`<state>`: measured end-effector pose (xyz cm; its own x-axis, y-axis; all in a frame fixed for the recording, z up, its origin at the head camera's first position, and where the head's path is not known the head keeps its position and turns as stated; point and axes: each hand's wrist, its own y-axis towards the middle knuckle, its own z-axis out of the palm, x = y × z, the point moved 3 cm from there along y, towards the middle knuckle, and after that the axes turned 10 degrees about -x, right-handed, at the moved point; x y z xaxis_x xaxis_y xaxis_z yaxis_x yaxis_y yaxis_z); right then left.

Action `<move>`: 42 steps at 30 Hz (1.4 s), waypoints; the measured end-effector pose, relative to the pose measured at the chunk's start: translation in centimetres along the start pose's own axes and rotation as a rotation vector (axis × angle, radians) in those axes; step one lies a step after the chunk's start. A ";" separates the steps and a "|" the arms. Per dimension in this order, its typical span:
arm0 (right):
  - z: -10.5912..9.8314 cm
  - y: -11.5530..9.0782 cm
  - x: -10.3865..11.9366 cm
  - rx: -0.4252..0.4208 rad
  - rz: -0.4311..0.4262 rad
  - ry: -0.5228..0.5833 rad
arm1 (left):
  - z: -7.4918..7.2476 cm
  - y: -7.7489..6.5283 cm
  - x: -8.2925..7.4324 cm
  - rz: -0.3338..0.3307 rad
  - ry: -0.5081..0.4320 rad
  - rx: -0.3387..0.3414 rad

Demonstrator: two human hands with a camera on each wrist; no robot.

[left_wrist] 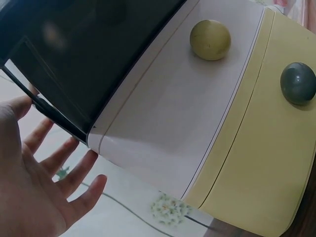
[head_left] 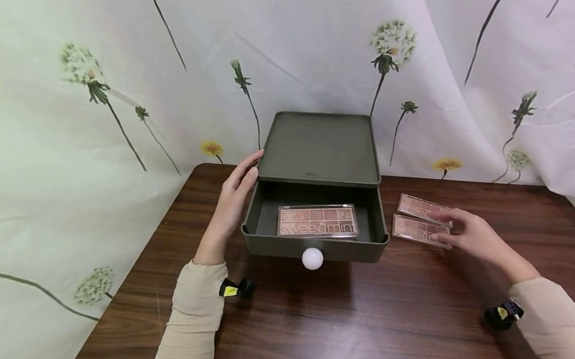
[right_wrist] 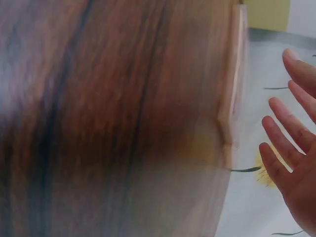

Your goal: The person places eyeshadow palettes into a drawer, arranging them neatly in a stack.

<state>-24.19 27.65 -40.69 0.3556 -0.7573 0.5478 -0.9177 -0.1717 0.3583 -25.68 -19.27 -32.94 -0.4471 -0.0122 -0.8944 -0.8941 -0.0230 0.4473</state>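
**One eyeshadow palette (head_left: 318,220) in the pulled-out drawer (head_left: 272,246), two by the right hand (head_left: 471,233)**

From my seat I see the drawer jutting toward me over the desk (head_left: 397,329), white knob (head_left: 313,259) foremost. The palette inside lies crosswise, its long axis running left to right with the right end slightly farther back; drawer floor shows at both its ends. Off the drawer's right wall, past a narrow strip of wood, lie the far palette (head_left: 417,205) and near palette (head_left: 410,227), almost parallel, right ends angled toward me. My right fingers are spread above them, gripping nothing; I can't tell whether any fingertip touches. My left hand (head_left: 231,206) has its fingers apart and loosely straight at the left edge of the drawer unit (head_left: 323,145). Broad dark wood spreads in front.
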 end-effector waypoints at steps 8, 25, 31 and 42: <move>1.4 0.9 -1.3 0.070 0.015 -0.026 | -0.1 0.0 0.1 0.012 0.026 -0.004; 3.2 1.8 -0.9 0.145 -0.055 -0.162 | -0.2 0.0 0.1 0.011 0.062 -0.002; 3.0 1.8 -0.5 0.129 -0.065 -0.133 | -0.2 -0.1 0.0 0.013 0.066 -0.006; 1.3 1.4 1.0 0.142 0.030 -0.065 | -0.1 -0.1 -0.1 0.015 0.051 -0.007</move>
<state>-25.31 25.77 -40.65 0.3195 -0.8018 0.5050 -0.9452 -0.2321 0.2295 -25.53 -19.33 -32.94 -0.4581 -0.0633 -0.8867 -0.8872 -0.0292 0.4604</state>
